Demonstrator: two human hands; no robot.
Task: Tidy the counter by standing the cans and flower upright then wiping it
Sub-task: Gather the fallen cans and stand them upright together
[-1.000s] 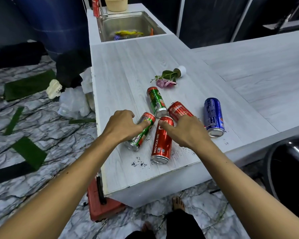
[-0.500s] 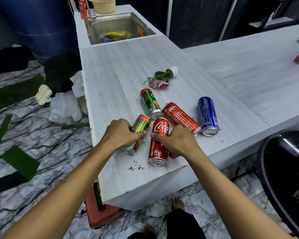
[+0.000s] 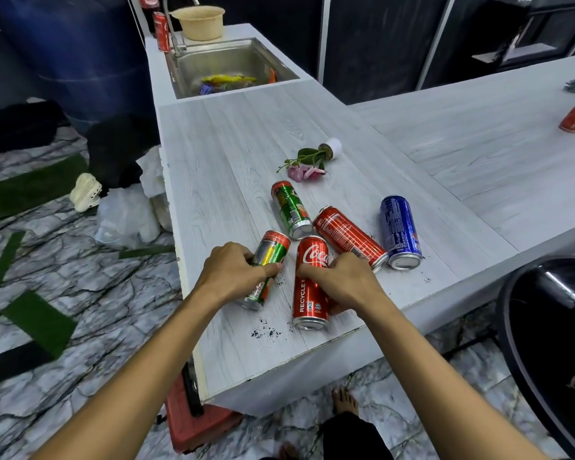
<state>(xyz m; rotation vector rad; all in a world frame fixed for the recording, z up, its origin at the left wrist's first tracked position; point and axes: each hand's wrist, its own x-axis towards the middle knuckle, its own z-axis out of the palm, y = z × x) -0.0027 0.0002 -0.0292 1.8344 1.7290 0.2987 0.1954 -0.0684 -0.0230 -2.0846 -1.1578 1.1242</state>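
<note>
Five cans lie on their sides near the near edge of the white counter (image 3: 233,154). The left hand (image 3: 233,273) is wrapped around the near green can (image 3: 270,252); the right hand (image 3: 344,280) clasps the Coca-Cola can (image 3: 310,295) just right of it. Farther off lie a second green can (image 3: 291,209), a red can (image 3: 347,235) and, rightmost, a blue can (image 3: 399,230). Beyond them the potted flower (image 3: 307,162) lies tipped over. Dark crumbs (image 3: 266,333) speckle the near surface.

Red cans (image 3: 310,283), green cans (image 3: 291,209), one blue can (image 3: 399,231) (white lettering); pale wood-grain counter (image 3: 233,154); pink flower (image 3: 304,172).
</note>
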